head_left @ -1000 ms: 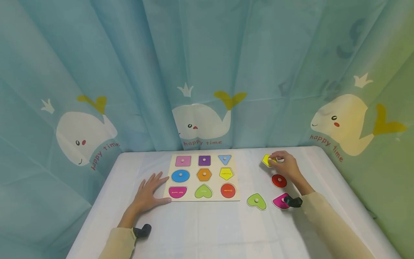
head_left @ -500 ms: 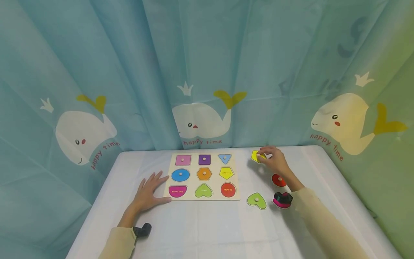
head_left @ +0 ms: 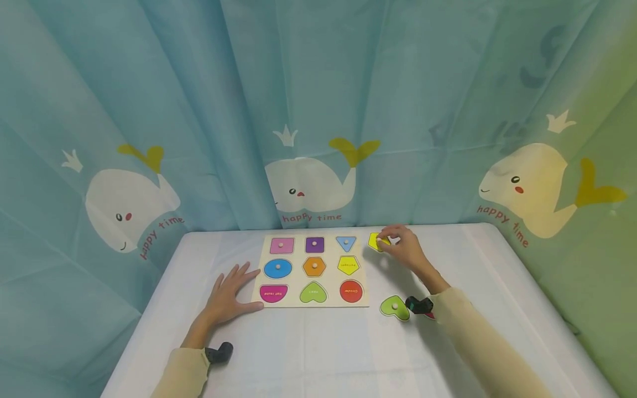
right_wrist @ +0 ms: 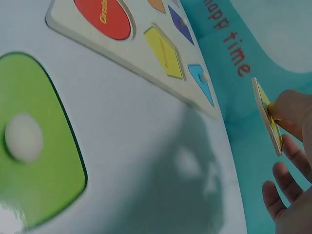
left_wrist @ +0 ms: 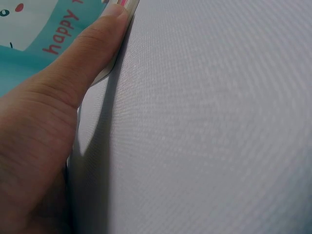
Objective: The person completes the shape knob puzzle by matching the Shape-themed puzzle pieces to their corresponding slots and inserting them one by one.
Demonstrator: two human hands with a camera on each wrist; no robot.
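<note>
My right hand [head_left: 405,250] pinches the knob of a yellow pentagon puzzle piece [head_left: 374,241], raised above the cloth beside the puzzle board's far right corner; the right wrist view shows the piece [right_wrist: 265,114] tilted, off the surface. On the cream puzzle board [head_left: 294,283], the pentagon recess [head_left: 348,266], red circle recess [head_left: 350,291], green heart recess [head_left: 313,293] and magenta half-round recess [head_left: 273,293] show bare, printed bottoms. My left hand [head_left: 226,296] lies spread at the board's left edge, its thumb [left_wrist: 92,46] touching the near corner.
Knobbed pieces fill the other recesses, among them a blue oval [head_left: 277,268] and an orange hexagon [head_left: 314,267]. A loose green heart piece [head_left: 390,309] lies right of the board. The right wrist camera [head_left: 419,305] mostly covers a magenta piece. A whale-print curtain [head_left: 318,110] hangs behind the table.
My right hand has carried the yellow pentagon piece leftward from the table's right side towards the board. The right forearm now hides the red circle piece. My left hand has stayed put.
</note>
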